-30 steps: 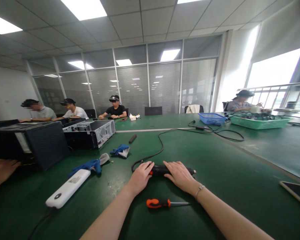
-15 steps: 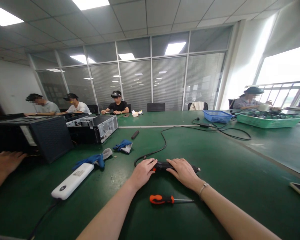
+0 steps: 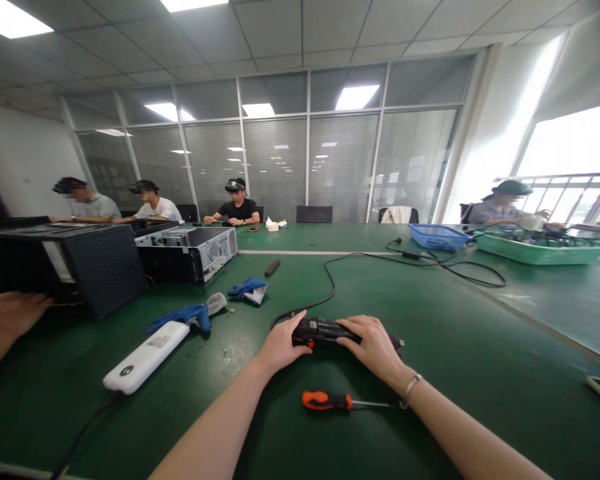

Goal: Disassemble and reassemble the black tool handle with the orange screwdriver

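A black corded electric screwdriver (image 3: 321,331) lies crosswise on the green table in front of me, its metal tip pointing right. My left hand (image 3: 283,343) is closed around the cord end, with the thumb and fingers on opposite sides. My right hand (image 3: 373,341) is closed over the body nearer the tip; its fingers partly hide the tool. Between my forearms lies a hand screwdriver (image 3: 327,401) with an orange and black handle, its shaft pointing right toward my bracelet. Neither hand touches its handle.
To the left are a white power bank (image 3: 147,357), blue gloves (image 3: 190,317) and a black computer case (image 3: 110,270), with another person's hand (image 3: 17,320) beside it. The black cord (image 3: 333,280) runs toward a blue basket (image 3: 437,238) and a green basket (image 3: 545,252).
My left hand has slid from on top of the electric screwdriver to its cord end and wrapped round it, showing more of the body. The view has shifted slightly.
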Available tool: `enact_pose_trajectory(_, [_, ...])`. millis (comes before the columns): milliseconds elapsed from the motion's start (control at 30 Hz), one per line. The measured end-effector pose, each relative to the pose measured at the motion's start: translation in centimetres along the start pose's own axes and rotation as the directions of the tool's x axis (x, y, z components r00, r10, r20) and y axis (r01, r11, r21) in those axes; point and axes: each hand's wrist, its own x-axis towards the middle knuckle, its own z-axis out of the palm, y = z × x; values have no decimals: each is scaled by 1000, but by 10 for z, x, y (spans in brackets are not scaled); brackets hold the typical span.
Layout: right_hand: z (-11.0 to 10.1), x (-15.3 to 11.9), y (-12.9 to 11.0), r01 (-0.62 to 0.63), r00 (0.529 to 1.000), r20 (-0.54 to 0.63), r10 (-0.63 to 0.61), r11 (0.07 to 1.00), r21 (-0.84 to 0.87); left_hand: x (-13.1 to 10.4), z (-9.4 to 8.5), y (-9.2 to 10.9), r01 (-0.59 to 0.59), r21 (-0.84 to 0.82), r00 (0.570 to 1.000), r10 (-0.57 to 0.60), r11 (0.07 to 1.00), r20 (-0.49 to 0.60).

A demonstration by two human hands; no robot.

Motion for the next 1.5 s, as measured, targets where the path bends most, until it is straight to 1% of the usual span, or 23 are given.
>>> enact_pose_trajectory(100, [2, 0, 2, -4, 999, 38, 3, 1000, 10, -1, -2, 1, -8, -13, 1000, 8, 1000, 10])
enact_pose_trajectory(233, [1, 2, 0, -2, 998, 56, 1, 1000, 7, 0, -2, 1, -32, -14, 999, 32, 999, 17])
enact_pose_trajectory(433, [-9, 7, -7, 25, 1000, 13, -25, 999, -32, 0, 0, -2, -43, -41, 999, 42, 998, -24])
enact_pose_trajectory(600, [-2, 5, -4, 43, 998, 43, -43, 999, -10, -1, -1, -1, 1, -66, 1000, -2, 998, -19])
enact_pose_trajectory(733, [2, 3, -2, 24, 998, 51, -23, 1000, -19, -1, -1, -1, -13, -63, 1000, 12, 998, -15])
enact_pose_trajectory(900, [-1, 5, -3, 31, 998, 56, -30, 999, -23, -1, 0, -2, -20, -47, 1000, 19, 999, -14])
enact_pose_trajectory(1067, [-3, 6, -3, 31, 999, 24, -29, 998, -52, -1, 0, -2, -38, -32, 999, 38, 999, -12])
enact_pose_trajectory(1233, [-2, 6, -2, 18, 998, 57, -17, 1000, -9, -1, -1, -2, -39, -27, 999, 38, 999, -20])
enact_pose_trajectory(1400, [-5, 6, 2, 34, 991, 126, -35, 999, 8, -2, -3, 0, -15, -47, 1000, 15, 999, 3])
enact_pose_trajectory(1500, [-5, 6, 5, 36, 989, 144, -38, 999, 17, -2, -4, 0, -4, -55, 1000, 5, 999, 11])
